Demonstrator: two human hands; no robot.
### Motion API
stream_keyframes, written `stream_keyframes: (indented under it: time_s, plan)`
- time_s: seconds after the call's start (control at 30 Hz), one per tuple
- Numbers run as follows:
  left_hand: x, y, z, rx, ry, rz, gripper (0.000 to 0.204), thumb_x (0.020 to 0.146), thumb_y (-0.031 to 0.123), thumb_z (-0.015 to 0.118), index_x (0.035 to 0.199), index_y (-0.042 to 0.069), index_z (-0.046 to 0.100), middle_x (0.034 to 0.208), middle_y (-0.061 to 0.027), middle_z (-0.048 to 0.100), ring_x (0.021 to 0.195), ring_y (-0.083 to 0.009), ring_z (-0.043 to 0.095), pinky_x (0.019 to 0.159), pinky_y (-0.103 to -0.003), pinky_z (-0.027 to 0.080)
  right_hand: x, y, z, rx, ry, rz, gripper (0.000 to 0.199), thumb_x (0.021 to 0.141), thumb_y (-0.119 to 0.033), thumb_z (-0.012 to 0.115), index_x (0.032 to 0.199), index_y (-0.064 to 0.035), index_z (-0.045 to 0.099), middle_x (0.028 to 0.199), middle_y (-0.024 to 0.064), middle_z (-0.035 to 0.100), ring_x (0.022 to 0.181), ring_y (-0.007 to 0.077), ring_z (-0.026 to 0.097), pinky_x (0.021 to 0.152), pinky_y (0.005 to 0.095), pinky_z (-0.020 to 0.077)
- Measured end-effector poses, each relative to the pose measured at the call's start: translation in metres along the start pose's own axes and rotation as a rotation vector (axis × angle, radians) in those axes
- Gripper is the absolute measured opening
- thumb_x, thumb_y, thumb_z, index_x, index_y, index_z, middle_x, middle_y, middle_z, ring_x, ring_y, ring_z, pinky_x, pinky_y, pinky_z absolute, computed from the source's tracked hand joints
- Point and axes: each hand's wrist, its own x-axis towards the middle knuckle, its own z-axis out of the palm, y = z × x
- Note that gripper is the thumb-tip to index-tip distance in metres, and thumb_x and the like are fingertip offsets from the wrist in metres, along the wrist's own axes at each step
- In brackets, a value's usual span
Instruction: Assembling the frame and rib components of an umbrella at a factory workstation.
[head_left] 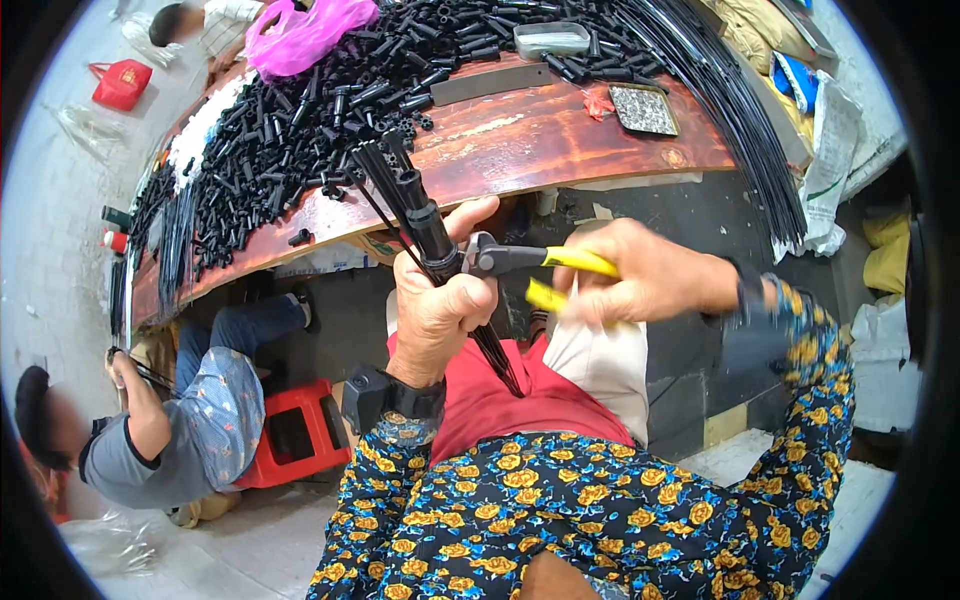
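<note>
Step in hand: crimping or nipping at a black plastic sleeve [428,222] on a rod bundle [385,165], by appearance.
Left hand [440,305]: fist closed round the bundle and sleeve, held upright below the counter [560,130] edge.
Right hand [640,275]: clenched on yellow-handled pliers [520,260], handles part squeezed; nose touching the sleeve base.
Counter: heaped with loose black sleeves [300,120]; long rods [740,110] at right.
Next move calls for: steady grip, square jaw bite, thumb kept off the nose.
</note>
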Motion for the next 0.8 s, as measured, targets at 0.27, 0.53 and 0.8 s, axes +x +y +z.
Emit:
stream_keyframes:
  time_s: [0.27,0.53,0.8]
  plan:
    - [-0.001,-0.002,-0.007,0.120,0.003,-0.034,0.052,0.073,0.023,0.082,0.109,-0.007,0.060,0.055,0.0011,0.051,0.041,-0.0037,0.041,0.039,-0.020,0.028,-0.004,-0.004,0.012,-0.968,0.292,-0.122,0.037,0.069,-0.025,0.068,0.087,0.0042,0.053,0.070,0.0225,0.063,0.065,0.0375,0.065,0.060,0.0441,0.0515]
    - [-0.001,-0.008,-0.003,0.076,-0.079,-0.026,0.086,0.080,0.074,0.049,0.112,-0.005,0.062,0.050,0.0029,0.044,0.039,-0.0068,0.036,0.038,-0.023,0.028,0.018,0.018,-0.033,0.069,-0.548,0.078,0.030,0.082,-0.028,0.063,0.088,0.0013,0.057,0.064,0.0044,0.057,0.058,0.0135,0.057,0.052,0.0294,0.0459]
    - [0.004,0.000,-0.010,0.022,0.092,-0.140,0.102,0.081,0.085,0.020,0.103,-0.002,0.067,0.046,0.0036,0.038,0.037,-0.0078,0.032,0.035,-0.023,0.025,0.012,0.028,-0.008,0.152,-0.376,0.074,0.036,0.094,-0.036,0.057,0.087,-0.0003,0.055,0.056,0.0033,0.054,0.048,0.0123,0.055,0.045,0.0281,0.0433]
